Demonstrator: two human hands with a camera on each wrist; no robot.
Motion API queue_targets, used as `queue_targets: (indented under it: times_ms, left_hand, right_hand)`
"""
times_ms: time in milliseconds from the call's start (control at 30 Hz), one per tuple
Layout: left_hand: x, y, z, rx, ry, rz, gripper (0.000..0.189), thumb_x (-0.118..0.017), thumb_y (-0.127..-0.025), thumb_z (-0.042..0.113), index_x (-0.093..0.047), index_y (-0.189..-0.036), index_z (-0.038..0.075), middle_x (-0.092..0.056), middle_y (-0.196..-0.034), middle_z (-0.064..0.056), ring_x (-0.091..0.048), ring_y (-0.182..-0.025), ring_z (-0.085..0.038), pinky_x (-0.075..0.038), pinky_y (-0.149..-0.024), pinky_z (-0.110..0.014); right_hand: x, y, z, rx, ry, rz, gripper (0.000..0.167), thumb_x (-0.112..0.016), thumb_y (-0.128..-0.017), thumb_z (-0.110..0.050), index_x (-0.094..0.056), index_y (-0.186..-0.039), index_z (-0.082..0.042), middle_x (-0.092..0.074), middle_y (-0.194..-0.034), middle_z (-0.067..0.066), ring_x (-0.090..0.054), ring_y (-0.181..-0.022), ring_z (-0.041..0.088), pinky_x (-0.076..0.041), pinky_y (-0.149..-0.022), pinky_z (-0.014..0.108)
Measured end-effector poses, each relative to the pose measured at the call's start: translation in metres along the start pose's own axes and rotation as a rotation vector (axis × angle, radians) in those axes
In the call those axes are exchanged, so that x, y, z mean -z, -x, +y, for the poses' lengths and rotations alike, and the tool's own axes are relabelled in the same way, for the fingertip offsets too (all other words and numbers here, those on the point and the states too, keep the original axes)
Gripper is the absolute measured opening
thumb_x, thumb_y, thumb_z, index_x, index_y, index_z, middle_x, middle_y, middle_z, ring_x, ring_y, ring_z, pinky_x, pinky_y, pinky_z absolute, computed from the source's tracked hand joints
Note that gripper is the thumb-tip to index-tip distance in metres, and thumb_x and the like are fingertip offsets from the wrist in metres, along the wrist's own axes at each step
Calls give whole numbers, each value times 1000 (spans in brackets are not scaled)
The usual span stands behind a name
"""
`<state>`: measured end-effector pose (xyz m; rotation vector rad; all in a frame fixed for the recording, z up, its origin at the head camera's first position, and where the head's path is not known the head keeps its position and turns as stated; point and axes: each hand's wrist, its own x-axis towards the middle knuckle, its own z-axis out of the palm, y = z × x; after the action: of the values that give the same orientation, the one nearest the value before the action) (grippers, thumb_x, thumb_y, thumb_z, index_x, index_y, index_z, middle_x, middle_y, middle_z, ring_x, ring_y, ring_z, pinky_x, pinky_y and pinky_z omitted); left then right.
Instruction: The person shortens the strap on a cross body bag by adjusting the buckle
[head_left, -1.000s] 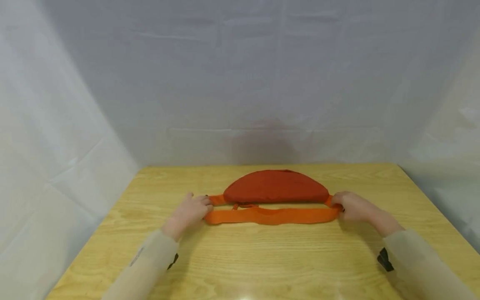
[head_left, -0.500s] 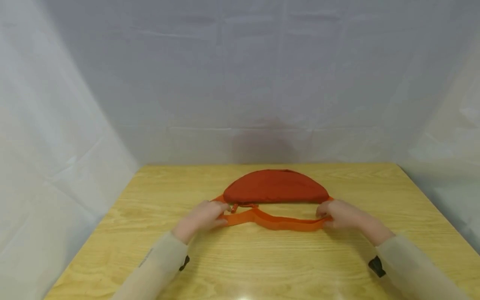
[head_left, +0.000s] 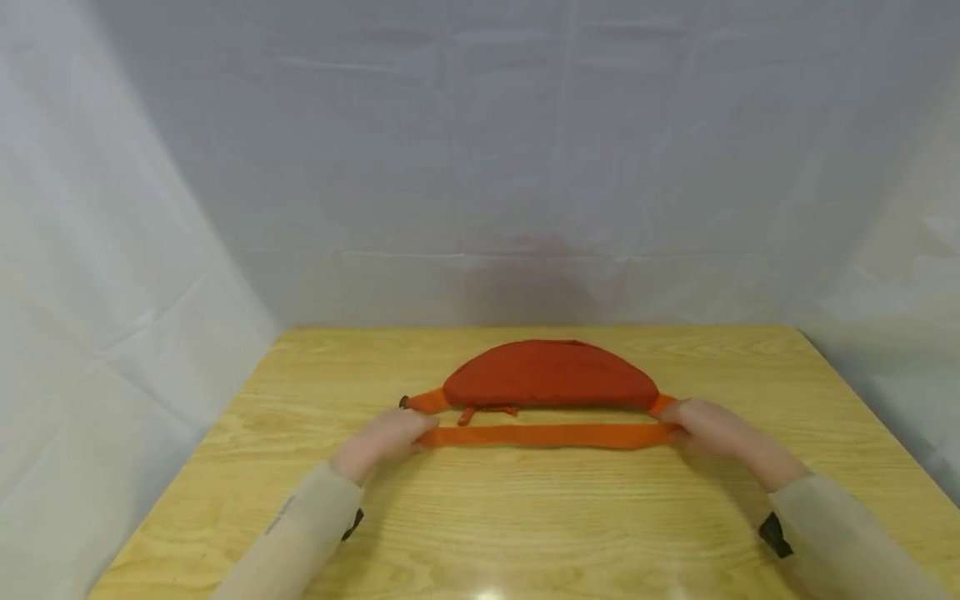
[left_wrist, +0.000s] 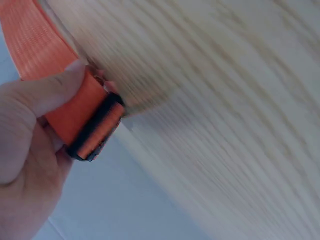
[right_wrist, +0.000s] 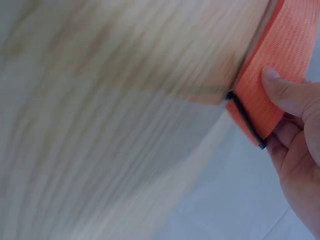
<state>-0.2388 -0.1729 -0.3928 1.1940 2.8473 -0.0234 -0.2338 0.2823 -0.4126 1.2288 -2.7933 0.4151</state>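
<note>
A red half-moon waist bag (head_left: 551,375) lies on the table with its curved side toward the back. Its orange strap (head_left: 540,435) runs straight across in front of it, drawn between both hands. My left hand (head_left: 386,440) pinches the strap's left end, thumb on top and fingers beneath, close to a black buckle (left_wrist: 95,127). At the right end my right hand (head_left: 708,429) pinches the strap the same way, next to a thin black slider (right_wrist: 247,120). A small red zipper pull (head_left: 467,415) hangs between bag and strap.
The wooden table (head_left: 525,517) reaches back to a hanging grey-white sheet (head_left: 510,167). More white sheeting (head_left: 112,333) stands along the left and right sides. Black straps (head_left: 775,535) show at the sleeve cuffs.
Both hands moved inward and the strap sagged into a wave; now they have spread apart again and the strap is straight. The bag's body has stayed nearly in place.
</note>
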Motion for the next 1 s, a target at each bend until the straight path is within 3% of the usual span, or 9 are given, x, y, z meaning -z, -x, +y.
queue_targets:
  times_ms: [100,267,400,467,667,833,1000]
  left_hand:
    - [-2,3,-3,-16,-38,33,13,-62,-80,1,-60,-89,9,-61,-81,-3,-58,-76,-20,-46,-67,-32]
    - [-4,6,-5,-18,-18,103,13,-56,-83,2,-62,-91,9,-61,-84,-2,-57,-76,-19,-45,-69,-32]
    - [-4,2,-2,-18,-6,70,3,-61,-83,12,-58,-83,12,-54,-70,5,-52,-63,-12,-43,-60,-28]
    - [-3,-1,1,-7,27,35,9,-63,-82,18,-56,-84,13,-51,-67,7,-48,-59,-10,-42,-58,-27]
    - [3,-13,21,7,99,1,25,-61,-84,25,-58,-103,10,-58,-86,2,-54,-73,-11,-44,-65,-29]
    - [8,-22,38,-51,65,66,14,-62,-84,25,-58,-90,13,-54,-77,5,-49,-65,-9,-42,-59,-25]
    - [7,-23,47,-67,33,129,10,-62,-83,21,-56,-76,18,-48,-68,10,-40,-57,-4,-36,-51,-20]
  right_hand:
    - [0,3,4,2,-6,-8,26,-64,-72,8,-52,-68,-15,-46,-63,-11,-35,-56,3,-32,-52,23]
    - [-1,4,7,6,4,9,25,-65,-72,6,-52,-66,-14,-47,-63,-11,-37,-55,2,-33,-51,22]
    - [0,1,2,-4,19,18,8,-68,-74,-2,-62,-77,-7,-59,-71,-3,-51,-61,7,-42,-54,26]
    - [0,-1,-2,6,25,12,9,-69,-75,-8,-63,-81,-5,-58,-72,-3,-52,-62,8,-43,-55,27]
    - [-6,-11,-18,54,27,11,12,-69,-76,-16,-61,-84,-9,-57,-75,-5,-48,-62,5,-42,-56,26]
    - [-9,-21,-35,105,17,25,11,-68,-77,-17,-62,-85,-12,-58,-77,-6,-51,-64,3,-44,-55,22]
    - [-10,-26,-52,146,40,72,9,-69,-76,-12,-61,-76,-13,-53,-70,-9,-49,-60,1,-41,-52,18]
